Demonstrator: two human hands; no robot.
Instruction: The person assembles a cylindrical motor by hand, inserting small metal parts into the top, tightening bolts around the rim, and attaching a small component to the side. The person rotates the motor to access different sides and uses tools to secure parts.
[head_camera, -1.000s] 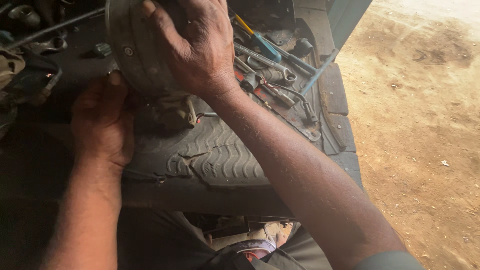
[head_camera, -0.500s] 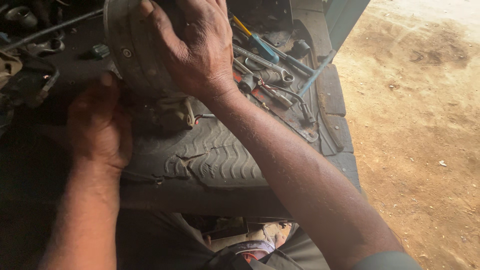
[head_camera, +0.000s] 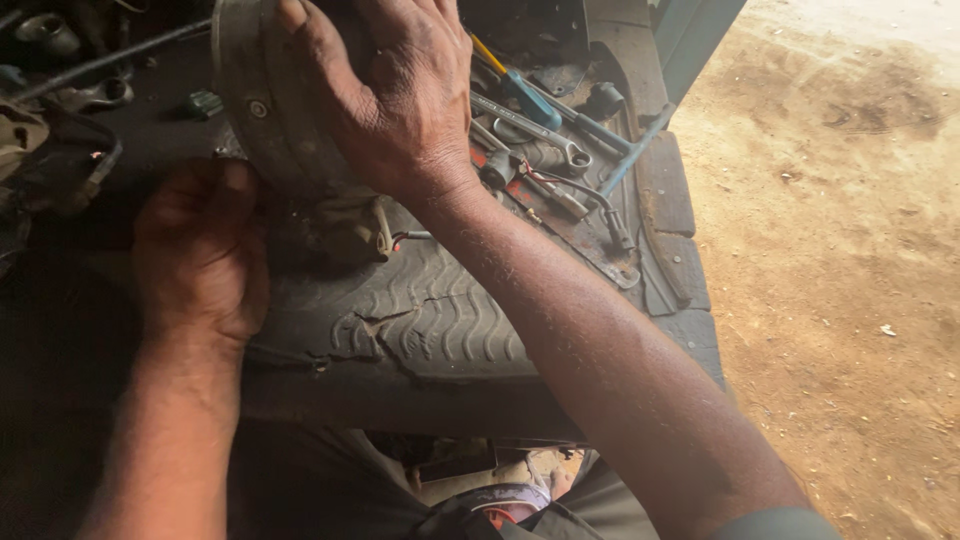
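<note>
Round grey metal housing (head_camera: 270, 100) under the right hand (head_camera: 400, 95): dull, scuffed, dust-coated, with one bright screw head. Worn black rubber tyre tread (head_camera: 420, 310) below both hands: matt, grooved, cracked. Long steel spanners (head_camera: 540, 135) just right of the right hand: smooth, semi-glossy. Blue plastic-handled screwdriver (head_camera: 525, 90) beside them: smooth. Sandy brown ground (head_camera: 850, 250) far right: rough, dry, granular.
</note>
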